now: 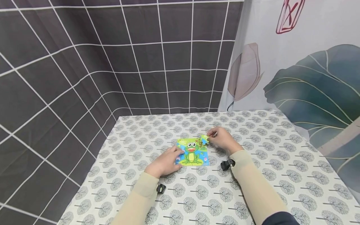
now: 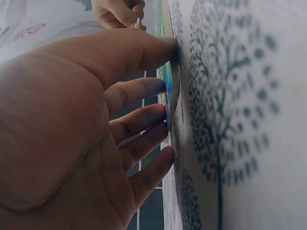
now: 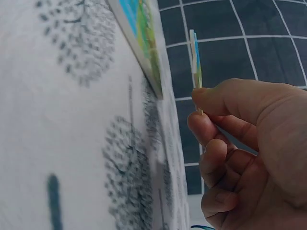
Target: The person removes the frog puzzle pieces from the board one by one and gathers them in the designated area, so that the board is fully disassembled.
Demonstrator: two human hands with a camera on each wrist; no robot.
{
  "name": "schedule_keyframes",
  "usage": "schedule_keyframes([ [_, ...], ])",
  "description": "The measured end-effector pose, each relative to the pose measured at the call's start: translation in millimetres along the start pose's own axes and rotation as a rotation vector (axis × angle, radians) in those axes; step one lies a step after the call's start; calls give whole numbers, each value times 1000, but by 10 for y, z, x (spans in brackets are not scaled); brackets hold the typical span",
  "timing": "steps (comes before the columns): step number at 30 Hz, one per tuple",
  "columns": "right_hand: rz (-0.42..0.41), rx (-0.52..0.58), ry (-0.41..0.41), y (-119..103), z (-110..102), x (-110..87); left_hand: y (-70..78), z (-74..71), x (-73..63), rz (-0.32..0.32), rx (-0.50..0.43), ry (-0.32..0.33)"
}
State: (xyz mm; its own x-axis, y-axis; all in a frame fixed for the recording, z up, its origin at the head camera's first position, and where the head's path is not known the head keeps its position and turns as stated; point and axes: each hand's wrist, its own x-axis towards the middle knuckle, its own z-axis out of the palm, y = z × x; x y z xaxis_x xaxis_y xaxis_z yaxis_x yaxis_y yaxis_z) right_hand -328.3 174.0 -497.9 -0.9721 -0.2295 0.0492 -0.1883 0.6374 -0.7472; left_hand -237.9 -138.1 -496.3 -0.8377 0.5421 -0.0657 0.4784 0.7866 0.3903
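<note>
A square frog jigsaw puzzle [image 1: 192, 157] lies flat on the table, a green frog against blue and yellow-green. At its upper right corner, a brownish patch of the backing shows. My left hand [image 1: 166, 161] rests at the puzzle's left side, its fingers extended onto the picture and the thumb by the lower left edge. Between right thumb and forefinger, my right hand [image 1: 222, 140] pinches a small puzzle piece [image 1: 204, 139], blue and yellow-green, over that corner. The right wrist view shows the thin piece [image 3: 195, 62] edge-on, raised above the cloth.
A white cloth with grey tree prints covers the table [image 1: 202, 190]. Behind stands a dark curtain with a white grid [image 1: 140, 56]; at the right hangs a white curtain with leaf prints [image 1: 317, 84]. Black straps [image 1: 227, 164] sit at both wrists.
</note>
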Motion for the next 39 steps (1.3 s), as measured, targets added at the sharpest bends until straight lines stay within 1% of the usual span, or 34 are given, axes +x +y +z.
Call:
schedule_keyframes([
  [3, -13, -30, 3, 24, -53, -14, -6, -1, -3, -4, -6, 4],
  [6, -5, -45, -4, 51, -109, -37, -10, -3, -7, -8, -17, 0],
  [12, 21, -8, -16, 104, -196, -73, -15, 0, -13, -15, -27, -8],
  [16, 29, 4, -44, 171, -232, -76, -12, -3, -17, -16, -36, -14],
  [20, 66, 25, -52, 222, -270, -91, -2, -15, -19, -9, -42, -14],
  [28, 102, -20, -61, 274, -292, -120, 7, -12, -28, -3, -39, -5],
  [35, 106, -38, -59, 303, -278, -92, 12, -17, -11, 1, -60, 10],
  [39, 103, -46, -53, 319, -265, -70, 17, -24, 0, 6, -43, 15],
])
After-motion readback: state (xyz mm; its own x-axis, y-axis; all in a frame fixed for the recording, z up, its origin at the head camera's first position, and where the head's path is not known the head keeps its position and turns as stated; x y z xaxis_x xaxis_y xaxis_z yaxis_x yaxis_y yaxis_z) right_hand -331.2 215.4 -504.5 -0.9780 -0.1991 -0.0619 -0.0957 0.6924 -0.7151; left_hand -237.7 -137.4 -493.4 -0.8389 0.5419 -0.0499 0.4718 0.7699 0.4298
